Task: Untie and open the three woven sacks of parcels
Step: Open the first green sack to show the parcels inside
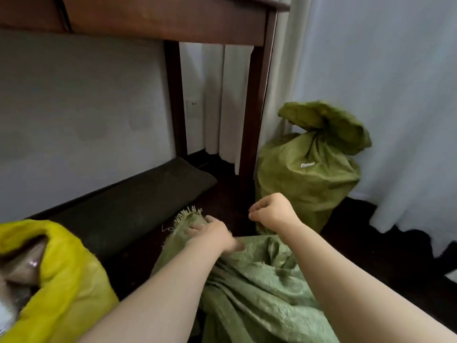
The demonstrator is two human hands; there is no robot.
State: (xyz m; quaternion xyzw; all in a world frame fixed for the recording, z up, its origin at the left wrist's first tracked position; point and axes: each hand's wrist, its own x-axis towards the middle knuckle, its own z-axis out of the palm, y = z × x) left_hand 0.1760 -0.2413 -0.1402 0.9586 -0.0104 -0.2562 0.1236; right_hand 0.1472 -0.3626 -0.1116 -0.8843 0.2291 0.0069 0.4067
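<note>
At the lower left of the frame we see a yellow sack (61,280) lying with its mouth open, and a brown parcel (27,263) shows inside it. Just behind it a dark mat (138,201) runs along the foot of the pale wall, under a brown wooden table (163,23) that spans the top of the frame. Between the table's two legs we make out a white wall socket (193,104). In the lower centre lies the near green sack (259,293), crumpled and spread toward the bottom edge. Its frayed edge (188,214) points up and left. The left hand (212,233) reaches in from the lower left and grips the bunched cloth just below that fringe, fingers curled over it. To its right the right hand (272,211) hangs above the same sack with its fingers curled into a fist. We see nothing held in it. Behind that hand, right of centre, the tied green sack (304,184) stands upright on the dark floor (371,248), just beside the table's right leg. Its neck is cinched tight, the top flares out above the knot, and it carries a small white label (307,165). A white curtain (395,95) hangs behind it and fills the right side.
</note>
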